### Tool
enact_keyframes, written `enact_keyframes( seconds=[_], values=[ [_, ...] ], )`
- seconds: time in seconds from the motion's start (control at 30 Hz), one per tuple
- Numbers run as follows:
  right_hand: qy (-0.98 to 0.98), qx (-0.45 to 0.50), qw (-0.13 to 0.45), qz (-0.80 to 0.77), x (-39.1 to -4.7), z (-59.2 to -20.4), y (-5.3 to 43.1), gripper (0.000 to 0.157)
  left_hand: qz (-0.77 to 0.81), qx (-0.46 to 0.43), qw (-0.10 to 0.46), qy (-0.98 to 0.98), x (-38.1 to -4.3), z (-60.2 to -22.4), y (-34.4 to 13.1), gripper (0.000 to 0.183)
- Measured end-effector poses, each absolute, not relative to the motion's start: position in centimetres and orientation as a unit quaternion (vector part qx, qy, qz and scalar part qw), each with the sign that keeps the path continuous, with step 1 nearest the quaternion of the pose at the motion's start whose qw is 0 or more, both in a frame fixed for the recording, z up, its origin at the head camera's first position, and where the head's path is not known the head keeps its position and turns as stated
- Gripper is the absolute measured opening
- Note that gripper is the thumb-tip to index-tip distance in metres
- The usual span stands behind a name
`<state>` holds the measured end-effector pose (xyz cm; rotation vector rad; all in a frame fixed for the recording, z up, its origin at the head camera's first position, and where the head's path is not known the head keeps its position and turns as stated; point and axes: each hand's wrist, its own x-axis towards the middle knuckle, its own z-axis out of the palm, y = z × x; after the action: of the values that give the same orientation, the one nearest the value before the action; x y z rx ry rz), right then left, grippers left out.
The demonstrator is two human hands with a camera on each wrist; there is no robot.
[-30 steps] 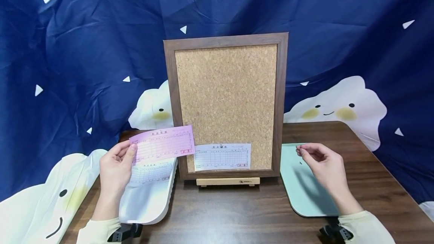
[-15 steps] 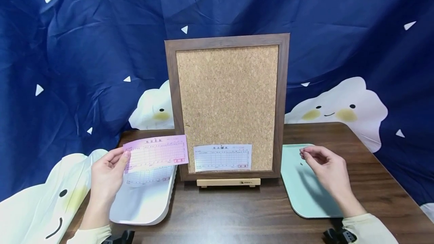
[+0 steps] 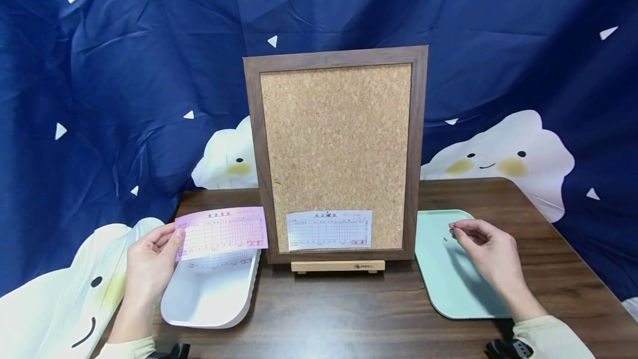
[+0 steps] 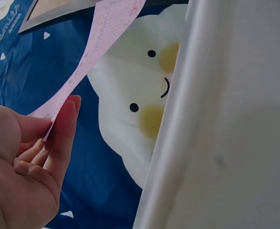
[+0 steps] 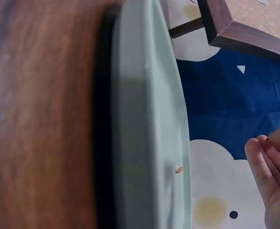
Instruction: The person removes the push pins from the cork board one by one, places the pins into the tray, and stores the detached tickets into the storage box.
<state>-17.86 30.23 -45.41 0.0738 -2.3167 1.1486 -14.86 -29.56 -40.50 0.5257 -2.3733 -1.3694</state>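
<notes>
My left hand (image 3: 151, 262) pinches a pink receipt slip (image 3: 221, 232) by its left end between thumb and fingers. The slip is held out over the white tray (image 3: 209, 303), its right end overlapping the board's frame in the head view. In the left wrist view the pink slip bends upward from the fingertips. My right hand (image 3: 490, 251) holds its thumb and fingertips together over the mint green tray (image 3: 448, 287), pinching a tiny thumbtack (image 5: 271, 133), mostly hidden. A copper-coloured thumbtack (image 5: 179, 170) lies in the green tray.
A framed cork board (image 3: 339, 137) stands upright on a small wooden stand (image 3: 339, 266). A pale blue receipt slip (image 3: 329, 230) is pinned low on it. Another slip (image 3: 224, 259) lies in the white tray, partly covered. Behind the table (image 3: 319, 314) hangs a blue curtain (image 3: 124, 43).
The left hand has drawn the pink slip left and down, away from the board. The right hand has shifted slightly right over the green tray, fingertips still pinched.
</notes>
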Motion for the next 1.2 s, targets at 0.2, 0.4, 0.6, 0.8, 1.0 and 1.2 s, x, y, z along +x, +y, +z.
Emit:
enact_keyframes(
  seconds=[0.2,0.4,0.6,0.8,1.0,1.2],
  values=[
    [-0.881,0.010,0.262,0.393,-17.8,-46.0,30.8,0.011,-0.489,0.184,0.166,-0.836,-14.7,-40.8,-30.0,0.039],
    [-0.895,0.009,0.239,0.377,-17.6,-46.6,31.1,0.009,-0.490,0.178,0.173,-0.836,-14.2,-41.3,-31.0,0.037],
    [-0.901,0.014,0.230,0.368,-17.3,-46.8,31.3,0.010,-0.483,0.178,0.187,-0.836,-13.6,-41.7,-31.8,0.033],
    [-0.904,0.014,0.229,0.360,-17.2,-46.9,31.6,0.010,-0.467,0.183,0.183,-0.846,-13.4,-41.9,-32.3,0.034],
    [-0.915,0.023,0.223,0.337,-17.3,-47.2,31.9,0.011,-0.443,0.186,0.160,-0.863,-13.1,-42.2,-32.9,0.036],
    [-0.925,0.021,0.204,0.320,-17.4,-47.7,32.1,0.010,-0.434,0.181,0.133,-0.872,-13.2,-43.0,-33.0,0.038]
  ],
)
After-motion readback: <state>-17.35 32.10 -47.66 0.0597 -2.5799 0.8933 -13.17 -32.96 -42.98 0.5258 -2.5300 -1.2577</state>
